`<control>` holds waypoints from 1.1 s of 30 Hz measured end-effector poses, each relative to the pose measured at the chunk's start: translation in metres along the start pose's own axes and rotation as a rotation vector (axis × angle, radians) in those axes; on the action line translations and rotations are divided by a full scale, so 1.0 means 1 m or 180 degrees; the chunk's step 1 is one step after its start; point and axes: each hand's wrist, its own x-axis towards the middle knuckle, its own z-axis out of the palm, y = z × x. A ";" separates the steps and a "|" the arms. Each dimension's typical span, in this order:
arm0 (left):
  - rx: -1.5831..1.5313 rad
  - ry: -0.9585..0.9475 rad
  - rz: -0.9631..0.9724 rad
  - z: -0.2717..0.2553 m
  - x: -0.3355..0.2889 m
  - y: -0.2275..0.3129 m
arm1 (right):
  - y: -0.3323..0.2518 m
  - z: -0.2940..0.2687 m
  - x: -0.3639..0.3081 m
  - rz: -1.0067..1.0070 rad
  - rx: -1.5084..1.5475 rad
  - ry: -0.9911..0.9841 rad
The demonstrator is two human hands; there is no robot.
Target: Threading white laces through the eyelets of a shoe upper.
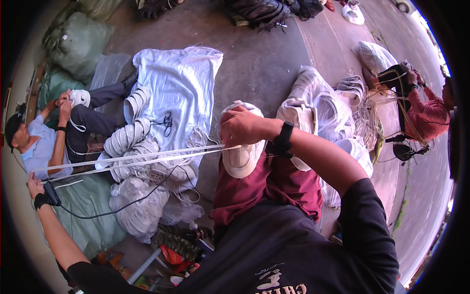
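Note:
A white shoe upper (238, 161) with a mesh toe rests on my left thigh, its toe toward me. My right hand (242, 126) is closed over its top, fingers curled on the lacing area. Two strands of white shoelace (142, 160) run taut from the upper to the far left. There my left hand (35, 185), arm stretched out, grips their ends; its fingers are small in view. On my right thigh lies a second white shoe upper (297, 117), just beyond my right wrist.
Stacked white uppers (128, 138) lie on a pale blue sheet (178, 78) at the left. A person (46, 142) sits beside them, handling an upper. Bagged uppers (325, 105) and loose laces (367, 117) are at the right, near another person (428, 115). A black cable (132, 202) crosses the left side.

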 end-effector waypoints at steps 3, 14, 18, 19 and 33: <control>-0.0035 0.0091 0.0235 -0.024 -0.014 0.039 | -0.007 -0.007 0.002 -0.0308 0.0039 0.0128; -0.0476 0.0201 -0.0206 0.034 -0.118 0.050 | -0.064 -0.011 0.019 -0.0094 -0.0293 0.0132; -0.1233 0.0004 0.0011 0.025 -0.178 0.092 | -0.114 -0.038 0.010 -0.0059 0.0175 0.0122; -0.1336 0.0012 0.0259 0.016 -0.190 0.102 | -0.124 -0.043 0.013 -0.0138 0.0115 0.0060; -0.0953 -0.0328 0.0865 0.017 -0.244 0.138 | -0.145 -0.053 0.006 -0.0316 -0.0101 -0.0105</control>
